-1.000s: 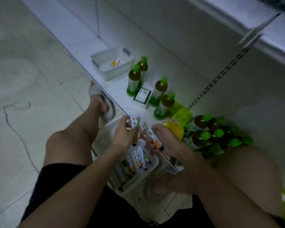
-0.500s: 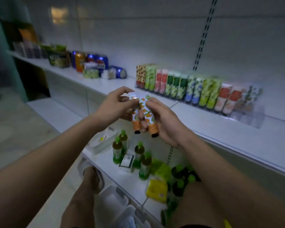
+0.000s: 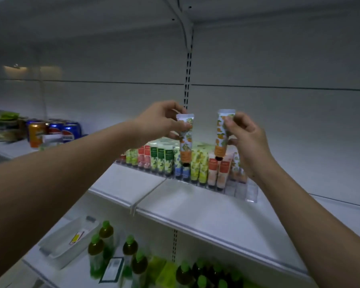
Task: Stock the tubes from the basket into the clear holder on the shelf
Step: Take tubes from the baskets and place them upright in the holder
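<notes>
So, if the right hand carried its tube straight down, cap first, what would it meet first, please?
Probably the peach-coloured tubes already standing in the clear holder. The right hand holds its orange-patterned tube cap-down above them, though depth is unclear; the empty slots lie further right.

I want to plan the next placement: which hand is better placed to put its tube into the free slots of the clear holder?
Probably the right hand: its tube hangs nearest the holder's empty right-end slots.
</notes>
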Demonstrator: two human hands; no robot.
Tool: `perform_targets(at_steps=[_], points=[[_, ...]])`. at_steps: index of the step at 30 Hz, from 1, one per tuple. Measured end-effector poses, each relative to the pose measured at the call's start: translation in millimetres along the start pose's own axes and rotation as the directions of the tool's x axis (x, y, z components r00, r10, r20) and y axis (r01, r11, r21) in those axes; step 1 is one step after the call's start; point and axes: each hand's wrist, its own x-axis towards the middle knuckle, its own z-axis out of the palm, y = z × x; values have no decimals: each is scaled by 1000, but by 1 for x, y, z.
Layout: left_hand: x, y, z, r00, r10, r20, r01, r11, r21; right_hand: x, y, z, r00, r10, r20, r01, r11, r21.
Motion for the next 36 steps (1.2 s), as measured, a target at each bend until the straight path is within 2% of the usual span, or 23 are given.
perform_targets(at_steps=[4,9,13,16,19,25,36], points=[[38,11,36,996,-1,90,3,1000,-17,30,18,-46,980,9,-196,9,996,90],[85,9,81,991,42,125,-54,994,96,43,60,-84,941,35,-337,-15,998,62],[124,3,107,980,22,197,-56,984,170,41,85,-100,935,18,-353,-1,999,49],[145,3,122,962,-13,271,-72,951,301,43,92,-107,937,21,-349,-6,999,44],[157,1,135,952,-58,300,-79,902,424,43,98,-109,932,12,-361,-13,1000,1],[167,-9,148,952,-61,301,-153,755,638,41,100,-110,917,-5,-399,-7,1000,-29],[170,-18,154,954,-50,297,-198,637,745,39,103,-113,922,8,-387,-24,999,-37]])
